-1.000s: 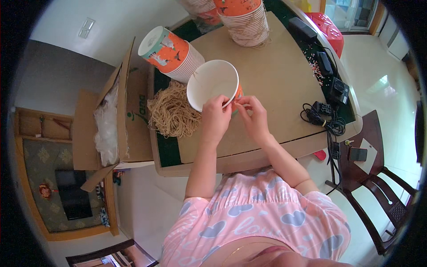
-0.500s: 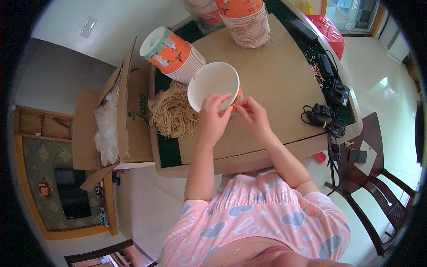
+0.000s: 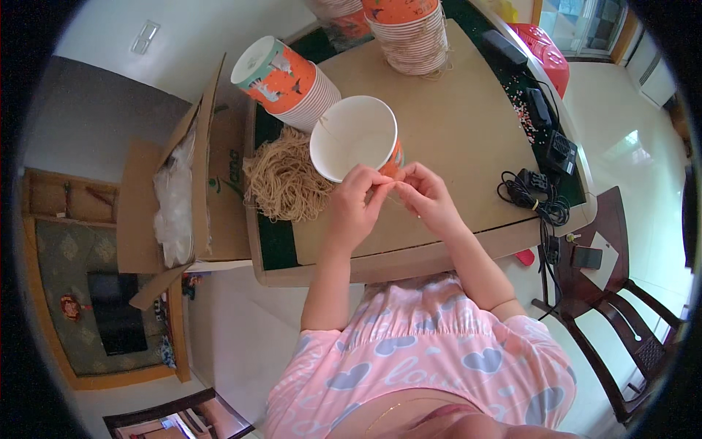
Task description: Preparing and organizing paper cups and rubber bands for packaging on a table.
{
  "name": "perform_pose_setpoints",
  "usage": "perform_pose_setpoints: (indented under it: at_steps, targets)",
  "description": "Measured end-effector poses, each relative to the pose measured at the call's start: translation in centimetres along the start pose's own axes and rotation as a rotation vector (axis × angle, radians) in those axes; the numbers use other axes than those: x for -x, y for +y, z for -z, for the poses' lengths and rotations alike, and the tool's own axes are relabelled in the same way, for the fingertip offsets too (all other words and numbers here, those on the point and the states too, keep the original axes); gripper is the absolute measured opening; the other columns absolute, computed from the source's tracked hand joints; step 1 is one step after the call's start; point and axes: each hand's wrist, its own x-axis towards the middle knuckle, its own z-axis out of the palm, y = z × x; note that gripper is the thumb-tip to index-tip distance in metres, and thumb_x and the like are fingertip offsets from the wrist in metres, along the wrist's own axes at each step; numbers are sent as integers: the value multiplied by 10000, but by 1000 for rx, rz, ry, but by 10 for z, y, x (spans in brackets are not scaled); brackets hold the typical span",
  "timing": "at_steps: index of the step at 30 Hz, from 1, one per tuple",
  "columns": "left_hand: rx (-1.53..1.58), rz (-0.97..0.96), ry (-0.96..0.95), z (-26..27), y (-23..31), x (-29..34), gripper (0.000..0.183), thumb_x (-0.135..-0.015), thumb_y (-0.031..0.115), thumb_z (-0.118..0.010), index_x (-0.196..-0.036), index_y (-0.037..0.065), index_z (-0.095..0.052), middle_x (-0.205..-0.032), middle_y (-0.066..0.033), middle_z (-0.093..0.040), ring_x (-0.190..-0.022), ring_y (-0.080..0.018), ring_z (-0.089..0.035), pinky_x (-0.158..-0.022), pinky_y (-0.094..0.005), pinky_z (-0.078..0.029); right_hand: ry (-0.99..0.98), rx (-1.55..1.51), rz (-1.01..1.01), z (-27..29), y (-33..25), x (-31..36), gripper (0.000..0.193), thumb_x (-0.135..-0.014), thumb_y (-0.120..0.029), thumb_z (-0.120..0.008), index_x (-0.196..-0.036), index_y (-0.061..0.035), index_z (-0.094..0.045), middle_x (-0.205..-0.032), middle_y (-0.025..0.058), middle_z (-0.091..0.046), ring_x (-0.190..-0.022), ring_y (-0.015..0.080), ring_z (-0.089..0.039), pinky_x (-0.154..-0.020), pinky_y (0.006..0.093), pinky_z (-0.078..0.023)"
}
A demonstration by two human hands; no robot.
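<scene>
A white paper bucket [image 3: 356,139] with an orange printed outside tilts on the table, its open mouth toward me. A thin strand of twine shows inside it by the left rim. Just below its near right rim, the fingertips of my left hand [image 3: 356,205] and my right hand [image 3: 430,199] meet. Both are closed in a pinch on a fine piece of twine, mostly hidden by the fingers. Left of the bucket lies a loose heap of tan twine [image 3: 287,175]. Behind it leans a stack of nested orange-and-white buckets [image 3: 289,80].
Another bucket stack [image 3: 409,44] with twine ends stands at the back. A cardboard carton [image 3: 227,183] holding clear plastic adjoins the table's left. Black adapters and cables [image 3: 534,197] run along the right edge. A brown cardboard sheet [image 3: 468,132] covers the tabletop; a dark wooden chair [image 3: 607,271] stands right.
My hands have come slightly down and away from the bucket's rim; the left fingers no longer overlap its mouth. The fingertips stay together. The whole view has shifted slightly.
</scene>
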Motion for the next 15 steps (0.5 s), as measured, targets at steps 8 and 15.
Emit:
perform_pose_setpoints:
  at_steps: [8,15]
  targets:
    - [-277,-123,25,-9,-10,-2,187,-873,159,-623,-802,39,-499,-774,-108,-511,-786,-321,-524,-681,-438,-427,300,414,394,-8,30,-2,86,-840,-44,-679,-856,-30,-596,-609,-59,-358,-565,25,-335,-498,193,-291]
    - [-266,-147,123,-1,-23,-20,84,-873,112,-593,-859,29,-607,-838,-114,-578,-838,-318,-548,-748,-425,-445,376,604,427,-3,22,-17,119,-812,-37,-672,-856,12,-572,-835,78,-552,-686,140,-557,-544,256,-452]
